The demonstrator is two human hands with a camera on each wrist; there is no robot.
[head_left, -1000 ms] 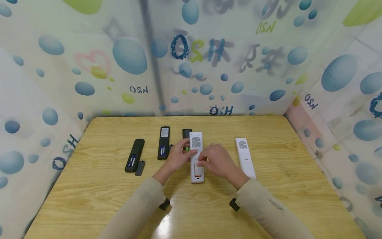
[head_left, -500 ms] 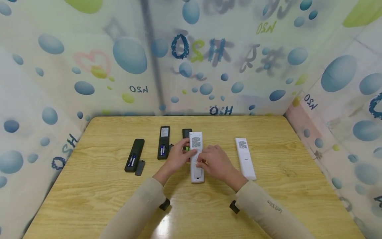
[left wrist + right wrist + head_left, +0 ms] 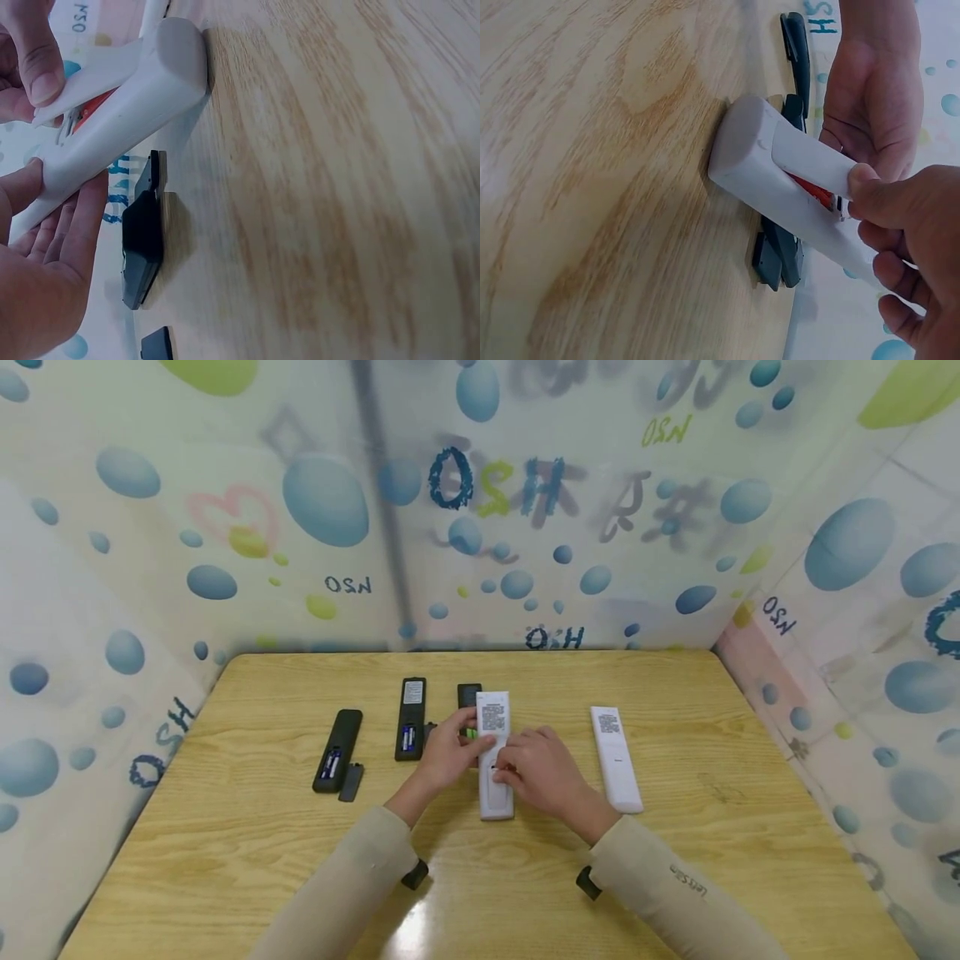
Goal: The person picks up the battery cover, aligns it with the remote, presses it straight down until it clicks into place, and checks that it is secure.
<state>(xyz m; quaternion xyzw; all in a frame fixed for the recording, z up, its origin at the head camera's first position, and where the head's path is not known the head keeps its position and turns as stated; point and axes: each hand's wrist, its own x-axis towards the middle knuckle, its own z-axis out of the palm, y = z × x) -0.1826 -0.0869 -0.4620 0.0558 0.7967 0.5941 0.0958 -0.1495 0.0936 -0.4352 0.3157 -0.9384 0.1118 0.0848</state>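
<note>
A white remote control (image 3: pixel 492 714) is back side up and tilted, its lower end on the table. My left hand (image 3: pixel 448 750) grips it around the middle, thumb on top and fingers beneath. Between thumb and fingers, my right hand (image 3: pixel 546 770) pinches the upper end of the white battery cover (image 3: pixel 814 156). That cover's lower end sits at the remote's bottom end, while its upper end stands raised off the opening. Under it a red battery (image 3: pixel 810 189) shows in the right wrist view. How many batteries lie inside is hidden.
To the left lie two black remotes, one farther left (image 3: pixel 346 731) and one behind (image 3: pixel 413 714), with batteries exposed. A loose black cover (image 3: pixel 351 782) lies beside the first. Another black remote (image 3: pixel 469 694) is partly hidden behind my left hand. A second white remote (image 3: pixel 618 768) lies right.
The battery cover has come down at the remote's lower end, hiding the orange-red battery seen there earlier in the head view. My right hand has shifted slightly; the left holds still.
</note>
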